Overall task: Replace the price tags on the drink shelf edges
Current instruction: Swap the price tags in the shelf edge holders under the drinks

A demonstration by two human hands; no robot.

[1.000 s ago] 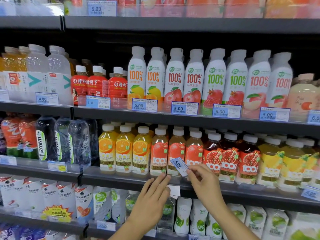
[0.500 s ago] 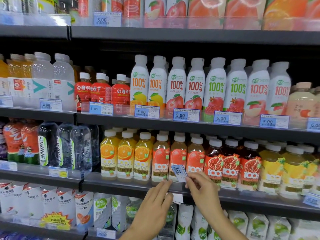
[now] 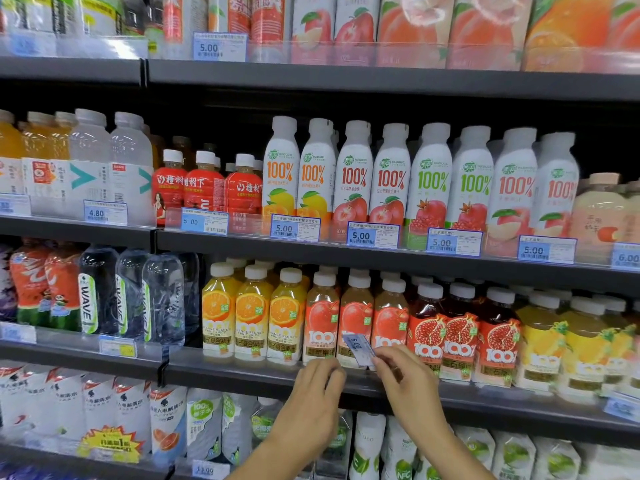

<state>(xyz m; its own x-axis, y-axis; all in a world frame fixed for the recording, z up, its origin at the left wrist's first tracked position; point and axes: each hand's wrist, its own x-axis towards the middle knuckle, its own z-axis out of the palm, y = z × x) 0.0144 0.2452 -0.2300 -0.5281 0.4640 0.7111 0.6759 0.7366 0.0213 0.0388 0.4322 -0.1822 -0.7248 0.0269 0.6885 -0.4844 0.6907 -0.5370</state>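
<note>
Two bare hands are working at the front edge of a dark shelf (image 3: pixel 242 372) stocked with juice bottles. The right hand (image 3: pixel 410 386) is pinching a small blue-and-white price tag (image 3: pixel 358 349) between thumb and fingertips; the tag is tilting up and to the left of those fingers, in front of the lower labels of the apple juice bottles (image 3: pixel 356 323). The tag's print is reading "5.00", though the smaller text is too blurred to make out. The left hand (image 3: pixel 313 407) is lying just left of and below the tag, its fingers (image 3: pixel 332 374) curling loosely against the shelf lip with nothing gripped in them; whether the fingertips are pressing on the clear strip there cannot be told. The two hands are standing near each other but apart. Left of the left hand's fingers, orange juice bottles (image 3: pixel 251 313) are standing in a row; right of the right hand's fingers, pomegranate juice bottles (image 3: pixel 460 334) are following. Above both hands, the next shelf edge is carrying a line of mounted price tags (image 3: pixel 372 234) beneath tall white "100%" bottles (image 3: pixel 391 178).
</note>
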